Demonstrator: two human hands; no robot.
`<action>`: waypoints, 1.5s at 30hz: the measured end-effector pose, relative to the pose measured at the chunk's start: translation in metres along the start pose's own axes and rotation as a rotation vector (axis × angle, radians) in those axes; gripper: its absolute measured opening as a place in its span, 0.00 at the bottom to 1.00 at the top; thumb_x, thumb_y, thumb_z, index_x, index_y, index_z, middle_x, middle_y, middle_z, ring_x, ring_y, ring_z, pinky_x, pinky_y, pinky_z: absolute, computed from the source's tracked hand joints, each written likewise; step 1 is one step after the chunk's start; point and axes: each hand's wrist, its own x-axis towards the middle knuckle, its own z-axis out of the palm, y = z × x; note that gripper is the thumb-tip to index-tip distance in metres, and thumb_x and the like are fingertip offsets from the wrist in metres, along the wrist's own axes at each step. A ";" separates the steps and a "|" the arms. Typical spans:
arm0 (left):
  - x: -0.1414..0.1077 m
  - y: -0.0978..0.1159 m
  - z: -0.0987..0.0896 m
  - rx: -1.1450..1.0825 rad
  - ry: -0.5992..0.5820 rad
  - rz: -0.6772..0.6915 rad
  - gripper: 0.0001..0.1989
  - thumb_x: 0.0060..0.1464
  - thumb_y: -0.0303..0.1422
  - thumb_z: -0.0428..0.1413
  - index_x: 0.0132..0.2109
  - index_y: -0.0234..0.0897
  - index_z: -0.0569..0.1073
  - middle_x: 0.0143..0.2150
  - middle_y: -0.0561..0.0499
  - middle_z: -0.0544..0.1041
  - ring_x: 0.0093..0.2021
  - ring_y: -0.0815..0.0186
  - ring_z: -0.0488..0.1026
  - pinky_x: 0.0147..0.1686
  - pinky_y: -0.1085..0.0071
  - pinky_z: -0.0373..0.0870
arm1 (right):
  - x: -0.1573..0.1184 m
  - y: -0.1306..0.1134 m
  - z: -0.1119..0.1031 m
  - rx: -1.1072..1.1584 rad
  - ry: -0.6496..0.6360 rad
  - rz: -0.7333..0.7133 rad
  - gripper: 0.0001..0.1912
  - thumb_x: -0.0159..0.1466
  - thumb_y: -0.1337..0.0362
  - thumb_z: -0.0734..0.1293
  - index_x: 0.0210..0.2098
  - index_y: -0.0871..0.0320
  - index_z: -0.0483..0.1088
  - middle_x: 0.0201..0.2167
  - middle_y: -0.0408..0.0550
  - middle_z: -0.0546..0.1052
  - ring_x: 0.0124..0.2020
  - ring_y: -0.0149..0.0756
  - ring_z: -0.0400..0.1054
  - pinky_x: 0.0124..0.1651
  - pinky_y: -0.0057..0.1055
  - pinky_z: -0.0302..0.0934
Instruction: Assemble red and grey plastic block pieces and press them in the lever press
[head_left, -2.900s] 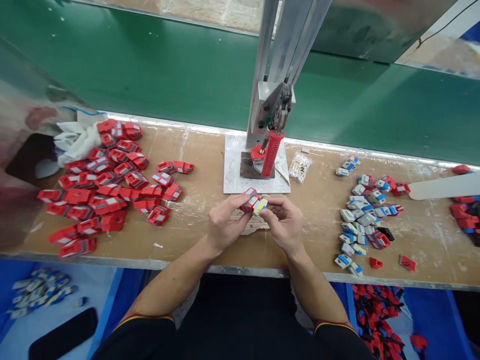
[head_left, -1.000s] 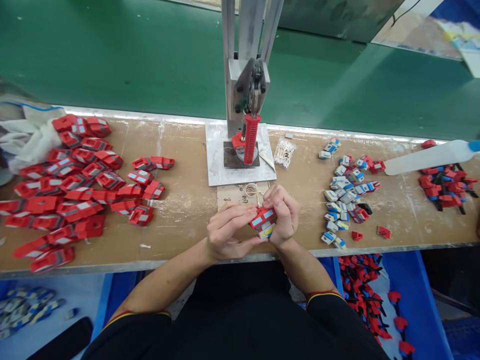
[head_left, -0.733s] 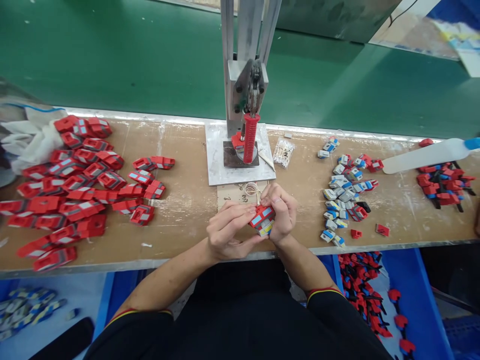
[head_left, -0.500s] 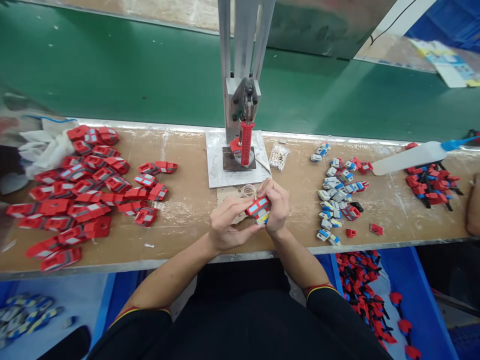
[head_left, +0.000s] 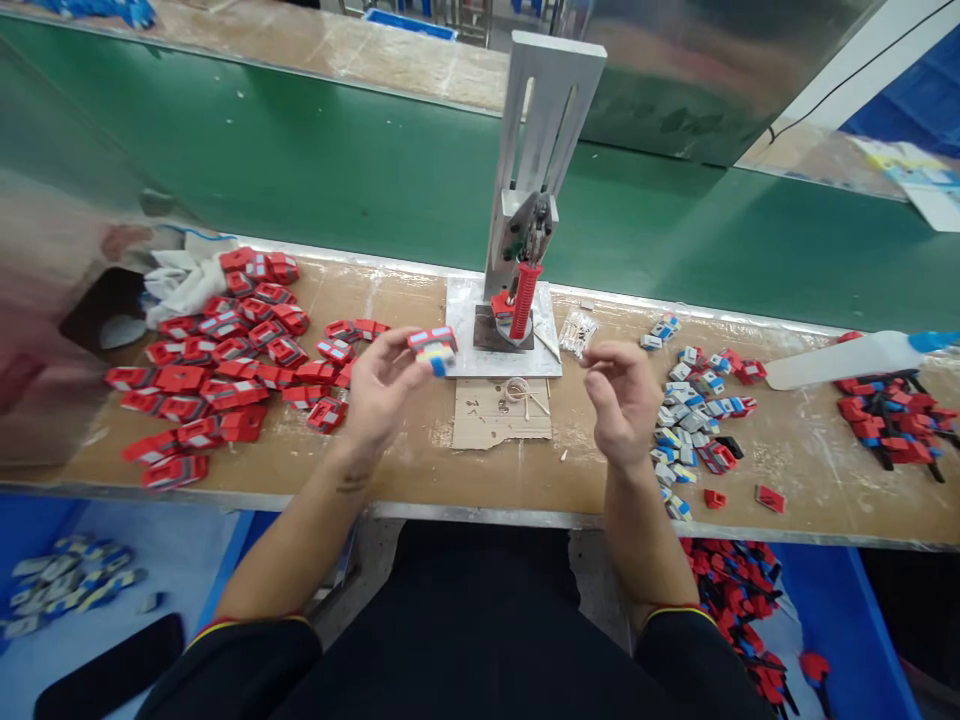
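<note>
My left hand grips a small red toy vehicle body between thumb and fingers, with a white, yellow and blue part at its lower side. It is held above the table, left of the press plate. My right hand is raised on the other side, fingers loosely curled and thumb apart, with nothing visible in it. Near it lies a pile of small grey, blue and yellow toy parts. Between my hands, a piece of cardboard bears a small round clear dish and cotton swabs.
A hand press with a red handle stands on a metal plate. Red vehicle bodies are heaped at left. At right are a white squeeze bottle and red-black parts. Blue bins sit below the table edge.
My hands, together around the toy vehicle body before, have parted. The left has moved left with it; the right has moved right without it. The view has also shifted.
</note>
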 end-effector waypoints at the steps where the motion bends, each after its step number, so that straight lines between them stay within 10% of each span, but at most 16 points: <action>1: 0.007 -0.009 -0.009 -0.046 0.007 -0.048 0.16 0.63 0.43 0.65 0.54 0.43 0.78 0.49 0.44 0.85 0.44 0.63 0.85 0.41 0.69 0.86 | 0.011 0.003 -0.001 -0.007 -0.028 0.017 0.12 0.68 0.51 0.70 0.46 0.50 0.74 0.40 0.46 0.78 0.40 0.38 0.73 0.42 0.38 0.68; 6: 0.040 -0.028 -0.019 0.018 -0.128 -0.005 0.22 0.59 0.48 0.67 0.54 0.40 0.79 0.51 0.40 0.85 0.49 0.59 0.85 0.46 0.62 0.86 | 0.048 0.020 0.018 0.101 -0.313 0.159 0.18 0.64 0.46 0.72 0.44 0.51 0.69 0.48 0.48 0.77 0.46 0.37 0.72 0.44 0.36 0.69; 13: 0.096 -0.023 0.012 0.529 -0.753 0.305 0.18 0.50 0.38 0.73 0.48 0.43 0.83 0.71 0.41 0.72 0.74 0.45 0.67 0.70 0.42 0.68 | 0.053 0.021 0.022 0.236 -0.655 0.198 0.27 0.60 0.36 0.74 0.33 0.51 0.63 0.36 0.43 0.74 0.39 0.35 0.69 0.44 0.38 0.69; 17: 0.109 -0.029 0.019 0.630 -0.834 0.337 0.16 0.51 0.34 0.71 0.47 0.40 0.81 0.70 0.38 0.74 0.69 0.48 0.74 0.65 0.50 0.75 | 0.066 -0.021 0.004 0.330 -0.595 0.086 0.29 0.61 0.32 0.70 0.32 0.52 0.67 0.40 0.44 0.82 0.43 0.37 0.78 0.43 0.40 0.76; 21: 0.108 -0.019 0.017 0.763 -0.921 0.277 0.18 0.57 0.38 0.68 0.51 0.36 0.79 0.74 0.35 0.68 0.72 0.46 0.70 0.68 0.49 0.71 | 0.129 -0.081 0.013 0.277 -0.411 -0.062 0.41 0.71 0.45 0.40 0.33 0.62 0.75 0.58 0.39 0.81 0.58 0.37 0.77 0.40 0.35 0.65; 22: 0.108 -0.015 0.016 0.788 -0.937 0.255 0.18 0.59 0.39 0.66 0.52 0.35 0.79 0.74 0.34 0.67 0.73 0.46 0.68 0.69 0.49 0.70 | 0.147 -0.092 0.018 0.337 -0.366 -0.076 0.20 0.70 0.42 0.64 0.35 0.48 0.77 0.56 0.38 0.84 0.59 0.44 0.79 0.42 0.35 0.76; 25: 0.108 -0.004 0.016 0.835 -0.966 0.201 0.17 0.64 0.40 0.61 0.54 0.32 0.77 0.75 0.33 0.65 0.73 0.47 0.67 0.70 0.51 0.68 | 0.183 -0.099 0.022 0.412 -0.357 -0.173 0.07 0.69 0.56 0.68 0.46 0.43 0.76 0.49 0.31 0.85 0.61 0.36 0.78 0.59 0.34 0.73; 31: 0.109 -0.009 0.014 0.811 -0.944 0.203 0.20 0.64 0.42 0.62 0.57 0.36 0.77 0.75 0.38 0.67 0.72 0.49 0.69 0.69 0.53 0.68 | 0.126 0.009 0.007 0.079 -0.250 -0.059 0.07 0.64 0.56 0.70 0.36 0.52 0.75 0.34 0.41 0.82 0.38 0.35 0.78 0.46 0.38 0.76; 36: 0.111 -0.016 0.014 0.687 -0.902 0.193 0.19 0.61 0.41 0.65 0.56 0.39 0.78 0.73 0.40 0.70 0.70 0.49 0.71 0.70 0.52 0.69 | 0.086 0.085 0.045 -0.195 -0.439 0.150 0.23 0.55 0.60 0.75 0.50 0.54 0.73 0.52 0.54 0.83 0.54 0.49 0.77 0.62 0.54 0.70; 39: 0.108 -0.015 0.012 0.551 -0.793 0.133 0.19 0.58 0.42 0.68 0.53 0.39 0.80 0.70 0.41 0.73 0.68 0.48 0.73 0.68 0.49 0.71 | 0.090 0.103 0.047 -0.126 -0.404 0.154 0.20 0.60 0.59 0.71 0.52 0.53 0.72 0.50 0.53 0.83 0.52 0.46 0.78 0.62 0.51 0.70; 45: 0.083 -0.018 -0.004 -0.092 -0.253 -0.201 0.25 0.53 0.40 0.72 0.57 0.44 0.76 0.59 0.44 0.80 0.53 0.55 0.82 0.51 0.59 0.84 | 0.154 0.151 -0.030 -0.441 -0.101 0.356 0.27 0.67 0.67 0.61 0.66 0.56 0.64 0.55 0.61 0.75 0.49 0.45 0.76 0.53 0.48 0.73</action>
